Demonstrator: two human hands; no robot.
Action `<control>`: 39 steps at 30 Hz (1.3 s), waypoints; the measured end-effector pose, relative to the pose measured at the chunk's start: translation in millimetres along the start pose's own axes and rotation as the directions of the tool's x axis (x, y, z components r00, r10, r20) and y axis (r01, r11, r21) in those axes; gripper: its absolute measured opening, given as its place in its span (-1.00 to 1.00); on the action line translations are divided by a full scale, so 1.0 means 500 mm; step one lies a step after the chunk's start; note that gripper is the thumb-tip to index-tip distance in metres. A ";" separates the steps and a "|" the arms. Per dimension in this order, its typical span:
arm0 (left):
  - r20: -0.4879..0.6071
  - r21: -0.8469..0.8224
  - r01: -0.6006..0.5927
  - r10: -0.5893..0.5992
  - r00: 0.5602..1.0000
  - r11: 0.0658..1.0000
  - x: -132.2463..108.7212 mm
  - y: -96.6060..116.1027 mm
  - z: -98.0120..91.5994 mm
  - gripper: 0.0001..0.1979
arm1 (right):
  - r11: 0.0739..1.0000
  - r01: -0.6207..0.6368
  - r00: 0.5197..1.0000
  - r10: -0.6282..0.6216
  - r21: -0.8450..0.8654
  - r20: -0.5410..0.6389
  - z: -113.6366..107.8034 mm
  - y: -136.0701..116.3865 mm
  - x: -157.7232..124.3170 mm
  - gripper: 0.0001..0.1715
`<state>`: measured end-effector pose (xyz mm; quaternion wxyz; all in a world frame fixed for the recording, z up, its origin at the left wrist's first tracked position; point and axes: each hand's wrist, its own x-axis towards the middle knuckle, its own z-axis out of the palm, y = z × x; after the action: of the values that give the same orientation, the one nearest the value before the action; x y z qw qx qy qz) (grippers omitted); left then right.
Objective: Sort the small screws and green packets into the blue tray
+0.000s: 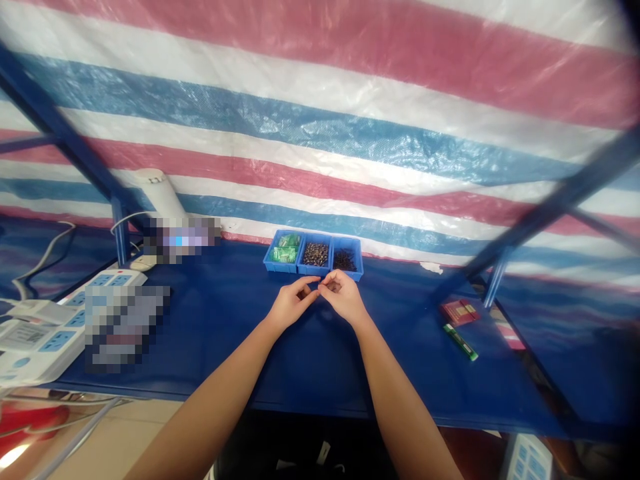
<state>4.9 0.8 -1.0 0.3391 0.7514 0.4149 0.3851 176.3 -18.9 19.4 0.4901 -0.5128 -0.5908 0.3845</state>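
Fingertips nearly meeting, my left hand point(295, 303) and my right hand point(343, 297) are held just in front of three small blue bins. Both hands are closed in a pinch around something too small to make out. The left bin point(281, 267) holds green packets point(285, 252). Many small brownish, metallic-looking pieces point(316, 254) fill the middle bin point(313, 270). In the right bin point(357, 274), nearest my right hand, lie dark, thin small parts point(344, 259).
White power strips point(75, 320) with cables lie at left, near a white cylindrical object point(163, 193). A red box point(459, 311) and a green narrow pack point(461, 343) rest at right. Blue frame posts point(540, 207) flank the blue tabletop point(210, 333); a striped sheet point(320, 133) hangs behind.
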 end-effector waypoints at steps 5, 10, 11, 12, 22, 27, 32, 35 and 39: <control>-0.059 0.028 -0.007 0.008 0.998 1.000 0.001 -0.003 0.000 -0.63 | 0.998 -0.008 1.000 0.008 0.054 0.007 0.003 0.006 0.001 -0.85; -0.082 0.069 -0.002 0.008 0.997 0.998 0.001 -0.004 -0.001 -0.71 | 0.995 -0.018 1.000 0.018 0.096 0.002 -0.001 0.017 0.006 -0.84; -0.082 0.073 -0.004 0.010 0.997 0.997 0.001 -0.004 -0.001 -0.71 | 0.995 -0.026 1.000 0.026 0.095 0.006 0.000 0.019 0.007 -0.83; -0.085 0.075 -0.004 0.010 0.996 0.997 0.001 -0.003 -0.002 -0.71 | 0.995 -0.035 0.999 0.034 0.091 0.009 0.000 0.021 0.008 -0.82; -0.119 0.049 0.012 -0.006 0.993 0.999 0.003 -0.004 -0.004 -0.69 | 0.998 -0.040 0.999 0.040 0.046 -0.002 -0.002 0.023 0.009 -0.75; -0.122 0.049 0.008 -0.002 0.993 0.999 0.003 -0.001 -0.005 -0.69 | 0.997 -0.056 0.998 0.056 0.051 0.004 -0.001 0.022 0.008 -0.75; -0.098 0.038 0.040 -0.036 0.995 0.998 0.002 0.002 -0.005 -0.70 | 0.997 -0.043 0.999 0.042 0.056 0.022 0.001 0.017 0.006 -0.73; -0.096 0.030 0.029 -0.025 0.995 0.999 0.002 -0.001 -0.003 -0.70 | 0.998 -0.049 0.999 0.049 0.048 -0.004 0.000 0.016 0.006 -0.73; -0.111 0.036 0.020 -0.016 0.994 0.999 0.003 -0.004 -0.002 -0.72 | 0.997 -0.063 0.998 0.063 0.036 -0.011 -0.001 0.017 0.008 -0.73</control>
<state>3.9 2.9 -1.7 0.3052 0.7313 0.4467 0.4153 178.5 -13.7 12.3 0.4903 -0.5245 -0.5643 0.4074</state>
